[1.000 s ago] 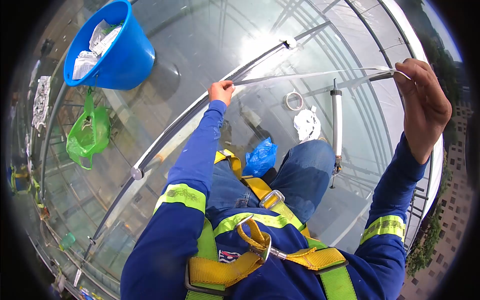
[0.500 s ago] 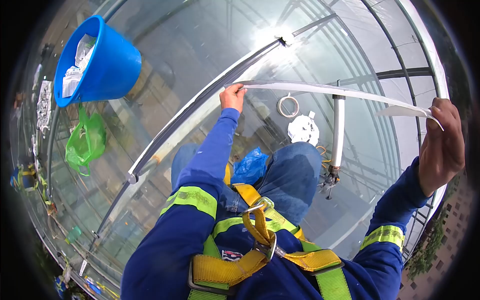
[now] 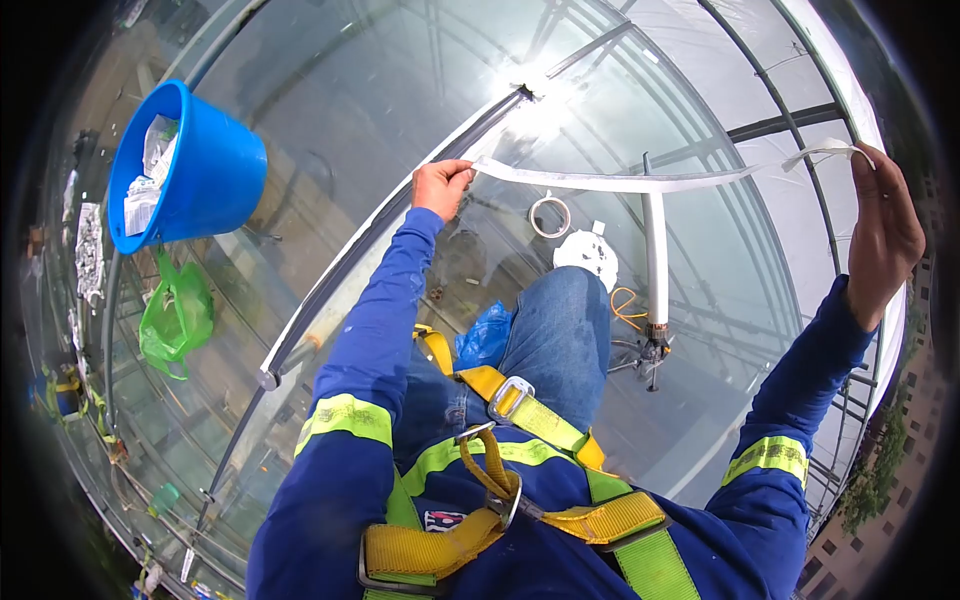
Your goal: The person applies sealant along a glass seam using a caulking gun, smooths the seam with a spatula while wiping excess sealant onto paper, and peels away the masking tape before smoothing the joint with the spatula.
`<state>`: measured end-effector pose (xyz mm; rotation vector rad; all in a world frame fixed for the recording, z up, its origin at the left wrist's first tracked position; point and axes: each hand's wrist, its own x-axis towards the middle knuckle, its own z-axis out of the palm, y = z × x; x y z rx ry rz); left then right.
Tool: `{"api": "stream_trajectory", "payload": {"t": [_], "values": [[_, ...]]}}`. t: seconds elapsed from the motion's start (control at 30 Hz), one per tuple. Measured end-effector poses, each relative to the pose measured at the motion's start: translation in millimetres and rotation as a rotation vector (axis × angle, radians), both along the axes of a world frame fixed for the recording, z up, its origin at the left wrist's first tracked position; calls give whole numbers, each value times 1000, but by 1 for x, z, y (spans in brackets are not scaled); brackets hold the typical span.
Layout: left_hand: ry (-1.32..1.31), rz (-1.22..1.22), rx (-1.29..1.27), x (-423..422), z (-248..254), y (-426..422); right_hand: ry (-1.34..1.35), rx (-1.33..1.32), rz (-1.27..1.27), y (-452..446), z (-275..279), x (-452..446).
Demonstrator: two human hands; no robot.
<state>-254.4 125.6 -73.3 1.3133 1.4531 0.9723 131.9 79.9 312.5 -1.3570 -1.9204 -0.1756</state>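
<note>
A long white strip of tape [image 3: 620, 184] stretches through the air between my hands, sagging slightly. My left hand [image 3: 442, 188] pinches one end near the dark seam [image 3: 345, 270] in the glass. The other end is gripped in the fingers of my right hand [image 3: 887, 235], raised at the far right, where the strip curls. Below the strip, a roll of tape [image 3: 534, 222] lies on the glass beside a white, dark-spotted round piece [image 3: 592, 258]. A sealant gun [image 3: 656, 270] with a white barrel lies to their right.
A blue bucket [image 3: 218, 175] holding white packs is at upper left, with a green plastic bag [image 3: 178, 318] hanging below it. A blue plastic bag [image 3: 484, 336] is by my knee. Glass panels [image 3: 340, 130] and dark frame bars surround me. I wear a yellow harness [image 3: 430, 550].
The view has shifted. My right hand has risen and turned, and its end of the strip curls differently. The strip now dips instead of arching. Both hands keep hold of it.
</note>
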Motion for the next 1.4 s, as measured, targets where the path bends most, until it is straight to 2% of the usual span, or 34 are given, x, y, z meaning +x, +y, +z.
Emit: {"api": "stream_trajectory", "payload": {"t": [0.03, 0.13, 0.27, 0.37, 0.5, 0.6, 0.87, 0.93, 1.0, 1.13, 1.4], "values": [[-205, -69, -30, -3, 18, 8, -8, 21, -21, 5, 1, 11], [-288, -167, 9, -10, 94, 25, 128, -48, -86, 17, 0, 28], [-293, -264, 111, -15, 165, 40, 348, -185, -12, 35, -12, 44], [-328, -250, 140, -13, 192, 42, 305, -250, -44, 41, -24, 41], [-151, -268, 166, -20, 215, 40, 288, -291, -8, 46, -43, 26], [-258, -208, 251, -29, 249, 44, 254, -321, 18, 51, -44, 3], [525, -309, 407, -29, 357, 45, 332, -389, 345, 73, -43, -101], [593, -327, 475, -26, 362, 45, 350, -503, 428, 73, -29, -139], [648, -340, 538, -24, 367, 43, 276, -310, 604, 78, -23, -171], [492, -363, 500, -27, 373, 43, 250, -276, 567, 95, -19, -204], [263, -299, 419, -51, 370, 68, 284, -195, 731, 146, -22, -210]]}}
